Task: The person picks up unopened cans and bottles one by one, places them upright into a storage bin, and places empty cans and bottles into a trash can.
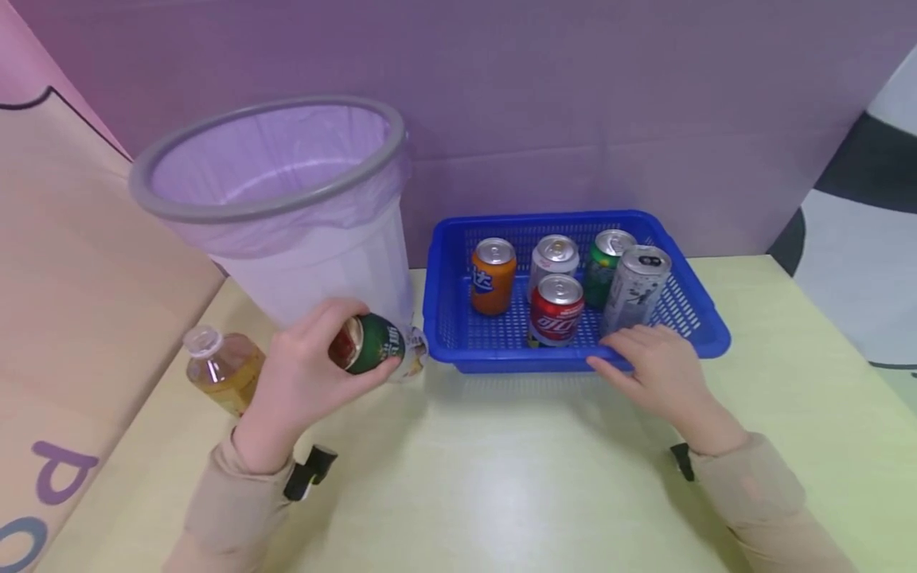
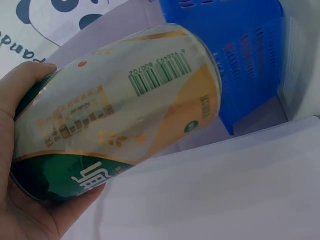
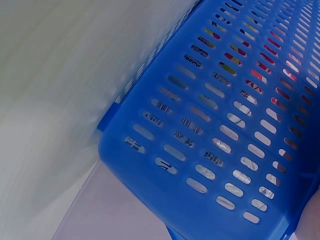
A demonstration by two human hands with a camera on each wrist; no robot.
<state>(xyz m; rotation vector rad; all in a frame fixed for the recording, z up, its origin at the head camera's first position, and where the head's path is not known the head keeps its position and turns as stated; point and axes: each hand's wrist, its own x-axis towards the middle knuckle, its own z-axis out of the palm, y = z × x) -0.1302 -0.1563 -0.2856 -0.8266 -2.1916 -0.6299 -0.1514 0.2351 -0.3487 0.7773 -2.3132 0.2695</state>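
Note:
My left hand (image 1: pixel 304 370) grips a green and white drink can (image 1: pixel 377 344) between thumb and fingers, tilted on its side in front of the bin. The left wrist view shows the can's barcode side (image 2: pixel 115 100) close up. My right hand (image 1: pixel 655 366) holds the front rim of a blue plastic basket (image 1: pixel 516 356), thumb outside and fingers over the edge. Several cans stand upright in the basket: an orange can (image 1: pixel 493 282), a red can (image 1: pixel 556 314), a green can (image 1: pixel 596 274), a whitish can (image 1: pixel 553 259) and a tall grey can (image 1: pixel 634 294).
A white bin (image 1: pixel 322 267) with a grey rim and a clear liner stands at the back left, beside the basket. Left of my left hand is a plastic bottle of yellowish liquid (image 1: pixel 229 370), partly hidden. A purple backdrop (image 1: pixel 537 103) rises behind the pale table (image 1: pixel 487 477).

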